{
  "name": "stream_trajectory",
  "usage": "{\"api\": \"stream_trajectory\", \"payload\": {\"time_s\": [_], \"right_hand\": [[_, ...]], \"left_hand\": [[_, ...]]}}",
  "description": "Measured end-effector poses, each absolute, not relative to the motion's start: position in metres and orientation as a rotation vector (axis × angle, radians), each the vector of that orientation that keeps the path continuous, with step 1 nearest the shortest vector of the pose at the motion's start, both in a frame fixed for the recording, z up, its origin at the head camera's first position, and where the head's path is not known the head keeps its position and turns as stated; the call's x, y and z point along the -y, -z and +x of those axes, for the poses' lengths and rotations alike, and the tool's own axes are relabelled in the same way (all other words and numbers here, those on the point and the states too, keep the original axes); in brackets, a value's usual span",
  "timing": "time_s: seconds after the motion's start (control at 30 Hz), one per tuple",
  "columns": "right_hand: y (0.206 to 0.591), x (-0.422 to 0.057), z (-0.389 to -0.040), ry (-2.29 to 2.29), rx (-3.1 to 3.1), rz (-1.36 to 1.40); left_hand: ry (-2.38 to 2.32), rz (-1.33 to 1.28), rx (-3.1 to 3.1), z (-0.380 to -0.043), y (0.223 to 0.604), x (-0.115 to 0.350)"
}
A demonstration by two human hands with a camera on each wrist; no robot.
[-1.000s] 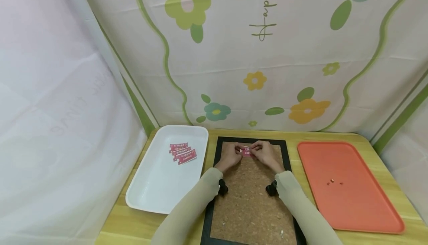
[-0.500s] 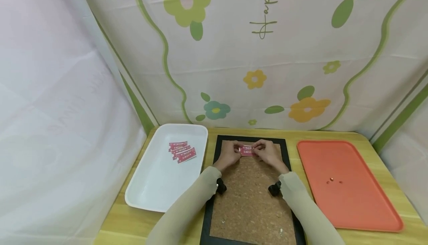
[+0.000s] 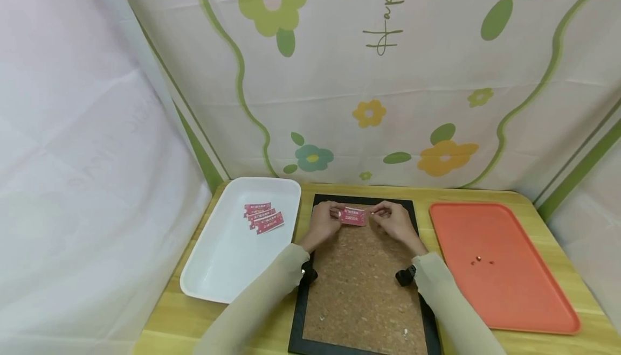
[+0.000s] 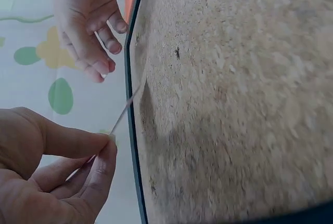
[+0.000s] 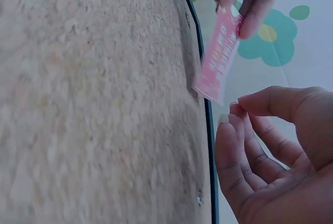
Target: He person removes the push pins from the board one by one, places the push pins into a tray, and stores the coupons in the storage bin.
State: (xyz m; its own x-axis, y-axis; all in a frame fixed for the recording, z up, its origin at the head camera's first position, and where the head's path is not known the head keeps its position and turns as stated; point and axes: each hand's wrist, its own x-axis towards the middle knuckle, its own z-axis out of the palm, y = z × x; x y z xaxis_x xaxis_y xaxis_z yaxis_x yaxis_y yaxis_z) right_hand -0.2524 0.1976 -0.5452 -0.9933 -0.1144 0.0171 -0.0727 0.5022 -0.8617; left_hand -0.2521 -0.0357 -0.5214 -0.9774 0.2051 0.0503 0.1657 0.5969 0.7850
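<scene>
Above the far end of a cork board (image 3: 359,290), a pink ticket (image 3: 351,216) with white print is held by my left hand (image 3: 324,223). In the left wrist view, thumb and finger pinch its edge, and it shows nearly edge-on. My right hand (image 3: 395,223) is just right of the ticket, apart from it. In the right wrist view, the thumb and fingertips of the right hand (image 5: 276,151) are bent close together. Whether something tiny sits between them cannot be told. The ticket (image 5: 218,57) hangs slightly blurred from the left hand (image 5: 250,0) there.
On the left stands a white tray (image 3: 213,266) with several pink tickets (image 3: 264,217) overlapping in it. An orange tray (image 3: 524,301) on the right bears a few small metallic bits (image 3: 478,258). The board has a raised black frame (image 3: 297,317). A flowered curtain (image 3: 310,85) hangs behind the table.
The left hand has moved slightly left with the ticket, which is now tilted more. The right hand has come off the ticket's right end and drawn right, leaving a gap.
</scene>
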Motion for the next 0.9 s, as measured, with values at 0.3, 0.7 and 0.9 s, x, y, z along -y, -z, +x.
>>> {"api": "stream_trajectory", "payload": {"time_s": [0.3, 0.7, 0.9], "right_hand": [[0.541, -0.216, -0.241, 1.46, -2.806, -0.176], [0.531, -0.239, -0.221, 1.425, -2.848, -0.199], [0.532, -0.255, -0.212, 1.473, -2.8, -0.138]], "left_hand": [[-1.493, 0.385, -2.687, -0.239, 0.509, 0.058], [-1.534, 0.29, -2.761, -0.224, 0.497, 0.098], [-1.654, 0.122, -2.745, -0.22, 0.488, 0.121]]}}
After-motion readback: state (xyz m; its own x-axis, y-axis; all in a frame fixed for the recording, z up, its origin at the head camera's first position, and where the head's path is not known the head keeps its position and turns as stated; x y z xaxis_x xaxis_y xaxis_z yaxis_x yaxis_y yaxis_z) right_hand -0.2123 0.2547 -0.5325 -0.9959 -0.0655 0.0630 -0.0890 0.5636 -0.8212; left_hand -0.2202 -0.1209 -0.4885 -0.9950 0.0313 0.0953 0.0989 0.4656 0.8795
